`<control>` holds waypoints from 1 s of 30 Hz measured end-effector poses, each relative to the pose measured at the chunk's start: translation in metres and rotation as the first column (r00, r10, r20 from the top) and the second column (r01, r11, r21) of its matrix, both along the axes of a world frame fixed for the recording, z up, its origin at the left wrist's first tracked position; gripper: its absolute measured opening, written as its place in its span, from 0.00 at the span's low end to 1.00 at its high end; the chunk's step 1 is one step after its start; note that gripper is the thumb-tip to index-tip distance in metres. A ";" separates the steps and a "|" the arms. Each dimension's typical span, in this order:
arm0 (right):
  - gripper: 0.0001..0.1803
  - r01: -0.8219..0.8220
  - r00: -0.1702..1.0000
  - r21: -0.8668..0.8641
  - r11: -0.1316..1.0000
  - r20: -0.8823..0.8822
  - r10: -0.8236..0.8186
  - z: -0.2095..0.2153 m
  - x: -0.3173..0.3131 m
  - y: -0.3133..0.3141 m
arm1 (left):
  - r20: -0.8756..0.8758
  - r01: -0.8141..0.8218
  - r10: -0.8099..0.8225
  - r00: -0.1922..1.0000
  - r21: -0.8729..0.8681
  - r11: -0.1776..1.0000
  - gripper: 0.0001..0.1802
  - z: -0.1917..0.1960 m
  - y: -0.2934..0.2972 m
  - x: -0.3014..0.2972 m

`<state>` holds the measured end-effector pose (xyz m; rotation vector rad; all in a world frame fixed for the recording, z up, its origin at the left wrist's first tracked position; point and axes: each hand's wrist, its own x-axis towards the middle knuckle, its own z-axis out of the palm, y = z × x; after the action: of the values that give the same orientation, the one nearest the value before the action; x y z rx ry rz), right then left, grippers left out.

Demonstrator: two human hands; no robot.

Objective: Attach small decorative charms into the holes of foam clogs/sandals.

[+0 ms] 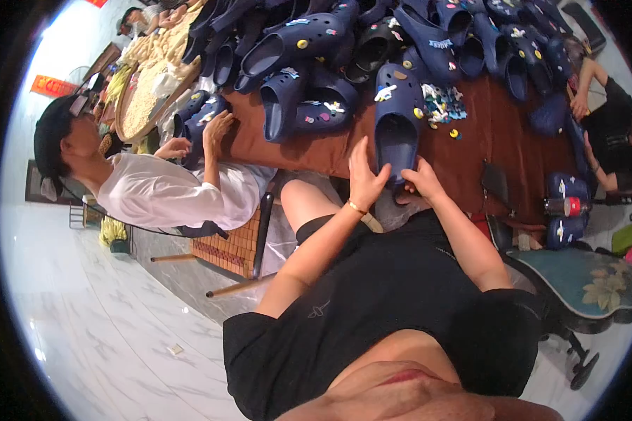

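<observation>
- Left hand (pixel 364 179) and right hand (pixel 421 179), centre frame: both clasp the heel of a navy clog (pixel 397 126); fingertips hidden behind it.
- Table (pixel 498 133), upper frame: clog pile (pixel 400 35), loose charms (pixel 442 105).
- Upper left: round tray (pixel 123 116), contents indistinct.

light: bright, even daylight from upper left
glare: washed-out white wall
edges: fisheye bending, black rim
focus: mostly sharp

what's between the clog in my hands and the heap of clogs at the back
In the head view, a small pile of colourful shoe charms lies on the brown table, just right of the held clog, before the heap.
</observation>
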<state>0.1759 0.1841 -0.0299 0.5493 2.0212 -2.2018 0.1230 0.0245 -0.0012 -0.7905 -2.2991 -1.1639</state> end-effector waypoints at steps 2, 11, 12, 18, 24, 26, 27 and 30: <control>0.27 -0.023 1.000 -0.082 0.996 -0.022 0.021 0.003 -0.002 -0.001 | 0.574 0.064 -0.207 0.792 0.260 0.964 0.32 -0.024 -0.002 -0.002; 0.16 0.057 0.998 0.057 0.997 -0.012 -0.056 -0.019 -0.006 0.026 | 0.698 -0.202 -0.542 0.468 0.682 0.703 0.17 0.030 -0.037 -0.055; 0.16 0.040 0.999 0.058 0.997 -0.021 -0.039 -0.032 -0.003 0.031 | 0.662 -0.173 -0.543 0.516 0.701 0.691 0.15 0.052 -0.039 -0.073; 0.14 0.078 0.996 0.137 0.987 0.032 -0.083 -0.046 -0.003 0.034 | 0.461 -0.071 -0.590 0.662 0.823 0.564 0.31 0.149 -0.050 -0.223; 0.11 0.136 0.991 0.070 0.988 -0.003 -0.136 -0.055 0.003 0.039 | 0.626 -0.177 -0.334 0.704 0.611 0.772 0.40 0.143 -0.037 -0.260; 0.10 0.149 0.989 0.067 0.987 -0.003 -0.149 -0.053 -0.002 0.032 | 0.615 -0.196 -0.278 0.738 0.589 0.784 0.40 0.126 -0.052 -0.264; 0.10 0.130 0.992 0.050 0.990 -0.014 -0.129 -0.055 -0.003 0.031 | 0.578 -0.187 -0.271 0.770 0.610 0.770 0.39 0.119 -0.053 -0.265; 0.10 0.138 0.990 0.052 0.989 -0.034 -0.136 -0.053 -0.002 0.035 | 0.536 -0.149 -0.240 0.810 0.583 0.798 0.37 0.112 -0.050 -0.260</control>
<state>0.1740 0.2186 -0.0825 0.6851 2.1247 -2.2489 -0.1371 -0.0257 0.1104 -0.2416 -2.0865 -2.2749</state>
